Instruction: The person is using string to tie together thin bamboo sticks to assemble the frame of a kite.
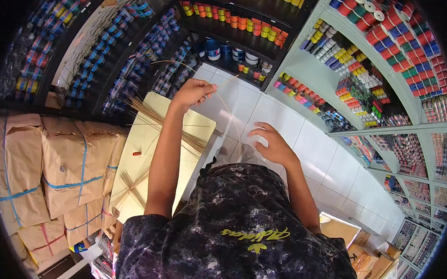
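My left hand (194, 94) is raised over the far end of a pale yellow table (185, 164), its thumb and fingers pinched on thin tan strips. One strip (230, 112) bows from beyond the hand down toward my shirt; a shorter end sticks out to the right. To the right, over the tiled floor, my right hand (275, 146) holds nothing that I can make out, its thumb and fingers apart and curved. Beneath my left forearm, a bundle of similar strips (192, 139) lies across the table. A second, crossed pile (131, 185) lies nearer me, and a small red object (137, 153) between them.
Brown paper parcels tied with blue cord (65, 165) are stacked at the left. Dark shelves (238, 40) with colored spools stand at the back and left. Pale green shelves (306, 68) packed with spools line the right. Cardboard boxes (367, 263) sit at the lower right.
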A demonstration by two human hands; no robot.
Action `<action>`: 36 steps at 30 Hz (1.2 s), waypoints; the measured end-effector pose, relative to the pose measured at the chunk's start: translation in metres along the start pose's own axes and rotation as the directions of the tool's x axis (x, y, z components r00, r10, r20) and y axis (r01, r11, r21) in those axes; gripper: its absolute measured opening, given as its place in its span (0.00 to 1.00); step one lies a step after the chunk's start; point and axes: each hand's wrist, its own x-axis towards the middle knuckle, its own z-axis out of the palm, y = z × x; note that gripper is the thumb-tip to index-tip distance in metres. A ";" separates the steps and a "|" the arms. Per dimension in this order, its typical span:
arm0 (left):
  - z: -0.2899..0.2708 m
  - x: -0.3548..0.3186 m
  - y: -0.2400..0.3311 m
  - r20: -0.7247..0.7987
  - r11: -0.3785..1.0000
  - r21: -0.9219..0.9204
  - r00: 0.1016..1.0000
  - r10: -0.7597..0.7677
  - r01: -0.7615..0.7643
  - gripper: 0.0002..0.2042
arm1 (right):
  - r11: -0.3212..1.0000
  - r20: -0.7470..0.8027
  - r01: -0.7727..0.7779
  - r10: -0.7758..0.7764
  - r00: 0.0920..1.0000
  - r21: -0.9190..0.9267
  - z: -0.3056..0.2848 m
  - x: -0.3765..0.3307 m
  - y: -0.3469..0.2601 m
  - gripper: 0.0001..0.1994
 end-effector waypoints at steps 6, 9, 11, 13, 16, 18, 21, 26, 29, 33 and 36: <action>0.000 -0.001 0.001 0.008 1.000 -0.022 1.000 -0.001 0.002 0.12 | 0.874 0.203 -0.125 0.031 0.979 0.470 0.012 0.003 -0.008 0.28; 0.000 0.000 -0.001 0.007 1.000 -0.018 1.000 0.003 -0.003 0.12 | 0.727 0.428 -0.306 0.018 0.904 0.614 0.024 0.005 0.004 0.25; -0.001 -0.001 -0.002 0.014 1.000 -0.025 1.000 0.005 -0.004 0.12 | 0.709 0.526 -0.372 0.001 0.850 0.599 0.030 0.003 0.011 0.23; -0.002 -0.002 -0.001 0.018 0.999 -0.033 1.000 0.007 -0.006 0.12 | 0.783 0.569 -0.352 -0.002 0.822 0.512 0.032 0.003 0.010 0.15; -0.005 -0.004 -0.001 -0.010 1.000 0.003 1.000 0.006 -0.005 0.12 | 0.809 0.509 -0.340 0.059 0.859 0.480 0.033 0.002 0.013 0.09; -0.010 -0.003 -0.001 -0.005 0.998 -0.054 1.000 0.014 -0.014 0.11 | 0.836 0.446 -0.288 0.059 0.893 0.467 0.032 0.003 0.015 0.08; -0.015 -0.003 -0.001 -0.035 0.998 -0.068 0.999 0.015 -0.018 0.11 | 0.856 0.359 -0.233 0.060 0.931 0.461 0.027 0.005 0.012 0.05; -0.020 -0.002 0.001 -0.109 0.998 -0.062 0.994 -0.016 0.009 0.10 | 0.854 0.230 -0.194 0.090 0.969 0.483 0.021 0.006 -0.007 0.05; -0.022 -0.002 -0.001 -0.119 0.997 -0.082 0.993 -0.011 0.001 0.10 | 0.852 0.198 -0.193 0.108 0.974 0.487 0.019 0.006 -0.011 0.04; -0.020 -0.003 0.001 -0.135 0.997 -0.081 0.991 -0.018 0.007 0.10 | 0.858 0.193 -0.205 0.127 0.973 0.470 0.020 0.004 -0.010 0.04; -0.018 -0.002 0.000 -0.121 0.994 -0.112 0.993 -0.007 -0.006 0.10 | 0.861 0.180 -0.193 0.121 0.976 0.470 0.019 0.003 -0.011 0.04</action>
